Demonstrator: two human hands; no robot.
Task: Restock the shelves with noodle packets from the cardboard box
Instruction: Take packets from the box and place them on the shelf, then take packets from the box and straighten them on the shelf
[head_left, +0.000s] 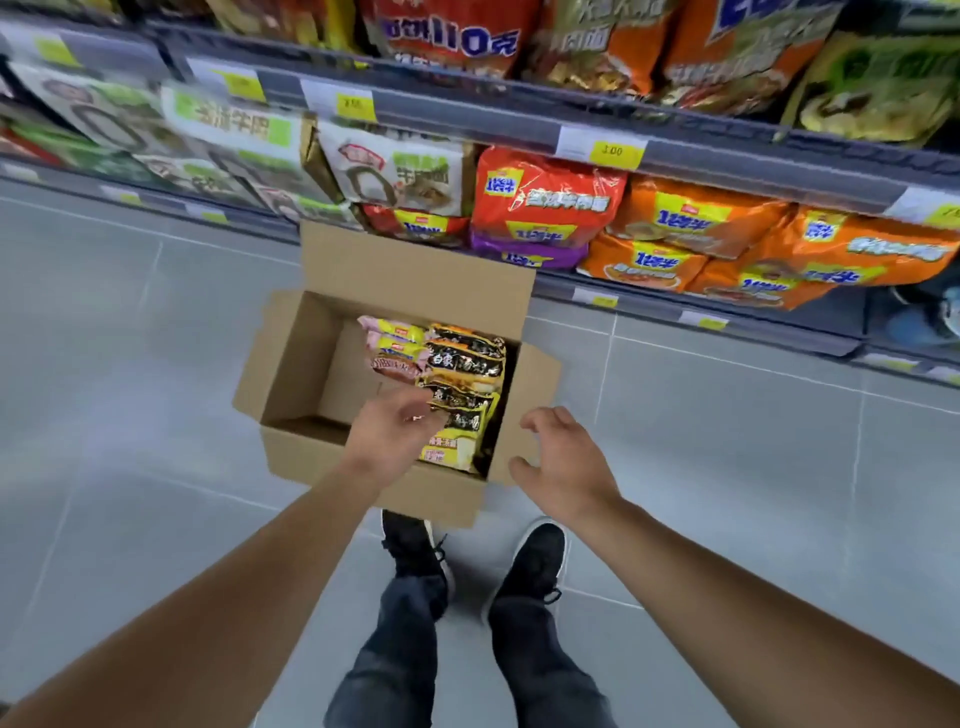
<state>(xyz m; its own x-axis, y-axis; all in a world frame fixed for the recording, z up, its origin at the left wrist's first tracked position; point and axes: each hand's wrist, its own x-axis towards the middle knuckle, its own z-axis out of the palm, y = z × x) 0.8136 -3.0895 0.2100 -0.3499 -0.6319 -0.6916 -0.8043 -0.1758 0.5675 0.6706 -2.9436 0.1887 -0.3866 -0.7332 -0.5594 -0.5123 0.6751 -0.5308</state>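
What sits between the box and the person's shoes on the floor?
Nothing: in the head view the near wall of the box comes right up to the shoes, hiding the left toe; only a sliver of bare tile floor shows.

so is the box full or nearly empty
Partly full. The box stands open, its left side showing bare cardboard floor, while black packets and pink packets fill only the right side.

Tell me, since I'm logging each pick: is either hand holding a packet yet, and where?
Nothing is held. The left hand hovers open above the black-and-yellow packets in the cardboard box; the right hand is open and empty.
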